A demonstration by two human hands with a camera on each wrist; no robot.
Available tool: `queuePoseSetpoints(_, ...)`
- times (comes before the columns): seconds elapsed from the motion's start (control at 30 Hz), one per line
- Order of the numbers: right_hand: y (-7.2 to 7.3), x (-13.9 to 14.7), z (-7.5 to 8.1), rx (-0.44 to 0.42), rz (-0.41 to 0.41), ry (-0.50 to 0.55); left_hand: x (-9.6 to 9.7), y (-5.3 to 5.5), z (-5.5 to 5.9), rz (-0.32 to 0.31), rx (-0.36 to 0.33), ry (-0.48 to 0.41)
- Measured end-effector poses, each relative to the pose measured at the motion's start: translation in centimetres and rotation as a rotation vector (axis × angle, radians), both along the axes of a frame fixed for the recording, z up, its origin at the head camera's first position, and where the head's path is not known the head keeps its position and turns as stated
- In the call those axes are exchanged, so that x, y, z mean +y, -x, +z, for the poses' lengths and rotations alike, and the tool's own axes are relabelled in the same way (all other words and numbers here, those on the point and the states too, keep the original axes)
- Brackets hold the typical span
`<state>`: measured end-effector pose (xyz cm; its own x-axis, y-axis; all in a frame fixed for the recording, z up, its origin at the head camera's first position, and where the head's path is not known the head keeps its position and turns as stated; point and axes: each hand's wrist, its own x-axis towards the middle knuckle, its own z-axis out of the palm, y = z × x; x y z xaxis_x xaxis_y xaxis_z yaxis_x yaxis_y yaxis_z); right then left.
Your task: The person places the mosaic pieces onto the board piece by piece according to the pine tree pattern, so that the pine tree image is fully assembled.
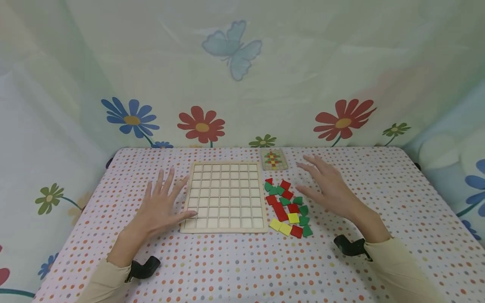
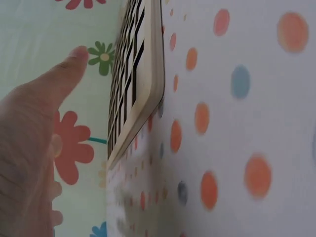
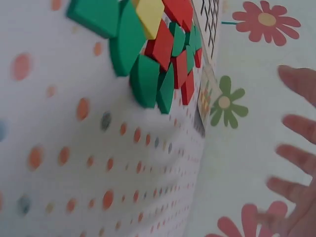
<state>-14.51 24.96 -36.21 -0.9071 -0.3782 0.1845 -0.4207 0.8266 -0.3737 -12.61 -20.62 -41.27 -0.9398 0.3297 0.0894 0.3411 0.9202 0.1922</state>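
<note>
A square wooden grid board with unfilled square cells lies mid-table. My left hand, fingers spread, hovers at the board's left edge, its thumb over the lower left corner; the left wrist view shows the thumb raised above the frame. To the board's right lies a loose cluster of red tiles, yellow tiles and green rounded tiles. Just right of these my right hand is held in the air, fingers extended, with nothing in it. A small pattern card lies behind the tiles, showing a tree-like design.
A white dotted cloth covers the table. Behind it hangs a pale curtain printed with flowers and a butterfly. Dark wrist cameras sit on the left wrist and the right wrist.
</note>
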Motion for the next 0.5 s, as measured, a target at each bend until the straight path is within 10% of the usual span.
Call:
queuePoseSetpoints(0.23,4.3,-3.9,-0.9,-0.181,0.185,0.026,0.9,-0.1,-1.2,-0.044,-0.096,-0.083)
queuePoseSetpoints(0.5,7.9,-6.0,-1.8,-0.324,0.220,-0.022,1.4,0.3,-1.1,-0.072,-0.201,-0.102)
